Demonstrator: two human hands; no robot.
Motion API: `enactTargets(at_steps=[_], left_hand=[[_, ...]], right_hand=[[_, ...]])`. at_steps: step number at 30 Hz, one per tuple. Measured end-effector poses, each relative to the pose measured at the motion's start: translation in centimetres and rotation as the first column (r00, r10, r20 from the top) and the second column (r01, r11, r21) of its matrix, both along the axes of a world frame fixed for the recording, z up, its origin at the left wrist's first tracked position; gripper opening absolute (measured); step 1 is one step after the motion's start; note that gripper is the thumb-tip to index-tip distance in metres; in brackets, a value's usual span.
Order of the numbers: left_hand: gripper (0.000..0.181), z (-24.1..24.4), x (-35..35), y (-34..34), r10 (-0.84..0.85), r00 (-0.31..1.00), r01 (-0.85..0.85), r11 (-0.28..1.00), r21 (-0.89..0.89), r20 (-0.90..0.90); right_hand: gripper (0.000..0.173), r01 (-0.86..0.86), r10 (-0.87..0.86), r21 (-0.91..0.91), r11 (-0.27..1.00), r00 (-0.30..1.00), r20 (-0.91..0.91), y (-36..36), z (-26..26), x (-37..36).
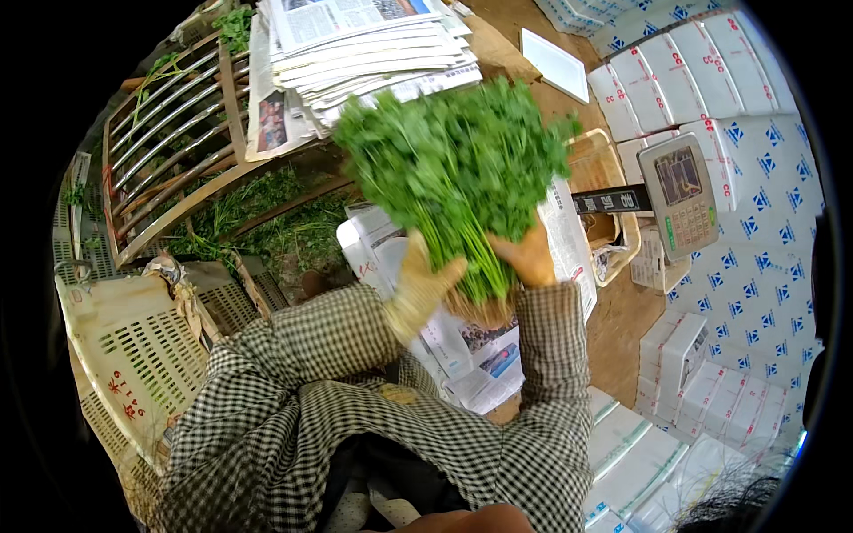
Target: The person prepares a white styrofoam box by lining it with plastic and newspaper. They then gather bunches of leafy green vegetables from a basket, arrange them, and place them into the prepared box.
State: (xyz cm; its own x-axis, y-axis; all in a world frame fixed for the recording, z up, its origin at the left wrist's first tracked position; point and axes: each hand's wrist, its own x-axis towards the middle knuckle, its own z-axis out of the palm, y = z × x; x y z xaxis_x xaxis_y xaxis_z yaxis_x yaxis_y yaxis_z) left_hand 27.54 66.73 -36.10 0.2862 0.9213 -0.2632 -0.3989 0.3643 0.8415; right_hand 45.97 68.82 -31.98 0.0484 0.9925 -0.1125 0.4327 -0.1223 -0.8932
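Observation:
A large bunch of leafy green herbs, probably coriander [453, 160], is held up in front of me, with its leaves away from me and its brown roots close to me. My left hand [423, 283], in a pale knitted glove, presses against the left side of the stems, thumb across them. On the right side, my right hand [530, 256] grips the stems; an orange-tan covering shows on it. Below the bunch, printed newspaper sheets [466, 373] lie over a white box or tray. The leaves are slightly blurred.
A stack of newspapers [373, 66] lies beyond the bunch. Left are a metal-barred rack [180, 133], scattered greens [266, 220] and a perforated plastic crate [146, 346]. To the right stand a digital scale display [680, 193], a tan basket [623, 246] and stacked white foam boxes [693, 73].

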Motion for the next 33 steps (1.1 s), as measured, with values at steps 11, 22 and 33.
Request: enactTargets(at_steps=[11, 22, 33], left_hand=[[0.067, -18.8, 8.1, -9.5, -0.605, 0.775, 0.136, 0.439, -0.888, -0.18], [0.058, -11.7, 3.3, -1.1, -0.557, 0.802, 0.444, 0.798, -0.408, -0.216], [0.046, 21.8, -22.4, 9.0, 0.152, 0.881, 0.164, 0.791, 0.59, -0.448]], right_hand=[[0.085, 0.084, -0.017, -0.715, 0.694, 0.995, 0.101, -14.7, -22.9, 8.6], [0.051, -0.068, 0.756, -0.848, 0.526, 0.494, 0.43, -9.5, -36.0, 4.9], [0.02, -0.567, 0.539, -0.127, 0.814, 0.819, -0.195, 10.4, -4.9, -16.3]])
